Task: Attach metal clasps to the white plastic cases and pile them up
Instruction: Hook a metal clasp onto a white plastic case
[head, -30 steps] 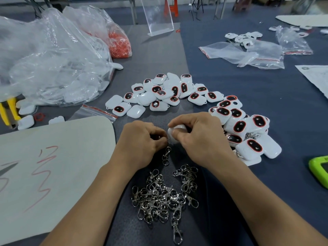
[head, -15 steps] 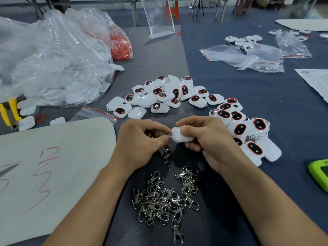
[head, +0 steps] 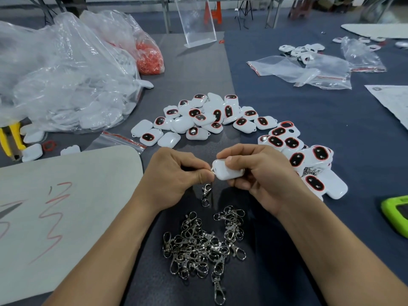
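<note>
White case [head: 228, 171], rounded rectangle, plain side up, held sideways above bench [head: 276, 111] in right hand [head: 258, 173]; metal clasp [head: 206, 192] dangling at its left corner, top pinched by left hand [head: 176, 173]; heap of clasps [head: 203, 246], silver swivel hooks, tangled on bench nearer; loose cases [head: 205, 117] with red-ringed dark ovals spread in arc beyond; pile of cases [head: 302, 160] at right, clasps peeking beneath.

Green device [head: 396, 215] cut off right; bag [head: 66, 74] half-hides yellow tool [head: 18, 135].
</note>
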Tool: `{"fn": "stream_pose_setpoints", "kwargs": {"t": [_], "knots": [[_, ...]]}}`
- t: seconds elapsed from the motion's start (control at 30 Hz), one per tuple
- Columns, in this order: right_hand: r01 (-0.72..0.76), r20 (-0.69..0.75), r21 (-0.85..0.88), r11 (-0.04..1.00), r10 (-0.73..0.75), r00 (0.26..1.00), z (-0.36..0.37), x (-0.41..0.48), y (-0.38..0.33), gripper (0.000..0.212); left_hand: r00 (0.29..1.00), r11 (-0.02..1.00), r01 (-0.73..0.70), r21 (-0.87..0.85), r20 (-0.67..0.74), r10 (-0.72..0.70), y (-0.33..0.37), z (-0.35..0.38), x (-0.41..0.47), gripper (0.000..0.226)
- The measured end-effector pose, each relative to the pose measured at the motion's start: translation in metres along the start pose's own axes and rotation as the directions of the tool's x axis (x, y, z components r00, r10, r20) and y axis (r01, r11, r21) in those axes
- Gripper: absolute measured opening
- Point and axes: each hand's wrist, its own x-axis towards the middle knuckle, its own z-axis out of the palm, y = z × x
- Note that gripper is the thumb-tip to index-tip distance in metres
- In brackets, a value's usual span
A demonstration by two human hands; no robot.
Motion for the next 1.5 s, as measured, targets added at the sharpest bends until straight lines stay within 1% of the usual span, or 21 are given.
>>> {"fn": "stream_pose_setpoints", "kwargs": {"t": [0.13,0.2,0.27,0.33,0.4,0.43,0.57,0.67,0.73,0.8,0.83,0.9,0.97,1.0,1.03,1.1,1.13,1.2,1.37,1.43,1.5], "knots": [[0.082,-0.078,-0.038,0.996,-0.085,0.993,0.006,0.001,0.005,0.026,0.989,0.948,-0.117,0.294,-0.052,0.138,0.001,0.002,-0.006,0.012],[0.17,-0.121,-0.101,0.98,-0.182,0.976,0.011,0.001,0.009,0.027,0.948,0.842,-0.211,0.496,-0.105,0.299,0.003,0.006,-0.009,0.005],[0.225,-0.144,-0.101,0.969,-0.238,0.96,0.015,0.001,0.011,0.032,0.903,0.775,-0.238,0.585,-0.162,0.399,0.003,0.009,-0.011,0.006],[0.185,-0.128,0.01,0.983,-0.182,0.975,0.015,-0.001,0.009,0.032,0.913,0.859,-0.183,0.478,-0.24,0.329,0.001,0.01,-0.01,0.008],[0.104,-0.086,0.118,0.988,-0.094,0.992,0.013,-0.002,0.005,0.027,0.958,0.972,-0.093,0.215,-0.247,0.146,0.001,0.011,-0.007,0.016],[0.08,-0.075,0.138,0.987,-0.07,0.995,0.012,-0.002,0.003,0.026,0.973,0.995,-0.051,0.083,-0.219,0.069,0.002,0.012,-0.005,0.018],[0.065,-0.055,0.17,0.983,-0.057,0.997,0.01,-0.002,0.001,0.025,0.986,0.955,0.093,-0.282,-0.108,-0.128,0.005,0.016,0.0,0.013],[0.052,-0.054,0.223,0.973,-0.041,0.998,0.011,-0.002,0.003,0.028,0.983,0.935,0.143,-0.324,-0.065,-0.173,0.005,0.013,0.0,0.009],[0.078,-0.08,0.202,0.976,-0.063,0.995,0.011,-0.002,0.005,0.028,0.989,0.982,0.079,-0.174,-0.106,-0.098,0.006,0.011,-0.001,0.013],[0.179,-0.142,0.036,0.983,-0.172,0.975,0.011,-0.001,0.009,0.03,0.991,0.99,-0.028,0.137,-0.128,0.045,0.006,0.011,-0.004,0.02],[0.244,-0.161,-0.11,0.964,-0.259,0.952,0.011,-0.001,0.011,0.029,0.986,0.954,-0.085,0.288,-0.117,0.123,0.006,0.011,-0.005,0.016],[0.34,-0.143,-0.388,0.857,-0.421,0.896,0.014,-0.003,0.015,0.023,0.961,0.821,-0.193,0.538,-0.067,0.27,0.006,0.01,-0.007,0.007],[0.391,-0.118,-0.465,0.795,-0.493,0.862,0.019,-0.006,0.017,0.018,0.927,0.693,-0.255,0.674,-0.033,0.373,0.004,0.01,-0.008,0.011],[0.392,-0.131,-0.41,0.824,-0.478,0.869,0.02,-0.006,0.016,0.019,0.918,0.685,-0.252,0.683,-0.056,0.393,0.004,0.01,-0.009,0.01],[0.366,-0.157,-0.291,0.884,-0.422,0.893,0.02,-0.006,0.014,0.021,0.918,0.72,-0.225,0.656,-0.104,0.382,0.004,0.011,-0.009,0.007],[0.24,-0.186,0.005,0.971,-0.235,0.954,0.018,-0.003,0.009,0.028,0.938,0.877,-0.132,0.462,-0.227,0.261,0.004,0.012,-0.009,0.004],[0.167,-0.174,0.119,0.979,-0.145,0.974,0.017,-0.002,0.007,0.029,0.953,0.945,-0.083,0.317,-0.252,0.168,0.004,0.014,-0.008,0.006],[0.068,-0.133,0.245,0.967,-0.036,0.99,0.016,-0.002,0.004,0.026,0.979,0.997,-0.008,0.072,-0.201,0.023,0.006,0.017,-0.007,0.01],[0.021,-0.066,0.313,0.95,-0.001,0.998,0.015,-0.003,0.003,0.028,0.981,0.942,0.123,-0.313,-0.104,-0.163,0.011,0.018,-0.005,0.013],[0.042,-0.059,0.315,0.948,-0.025,0.998,0.016,-0.004,0.005,0.031,0.98,0.935,0.129,-0.329,-0.101,-0.17,0.012,0.016,-0.005,0.015],[0.108,-0.099,0.232,0.967,-0.087,0.991,0.016,-0.004,0.008,0.032,0.986,0.986,0.068,-0.153,-0.144,-0.09,0.012,0.015,-0.006,0.014]]}}
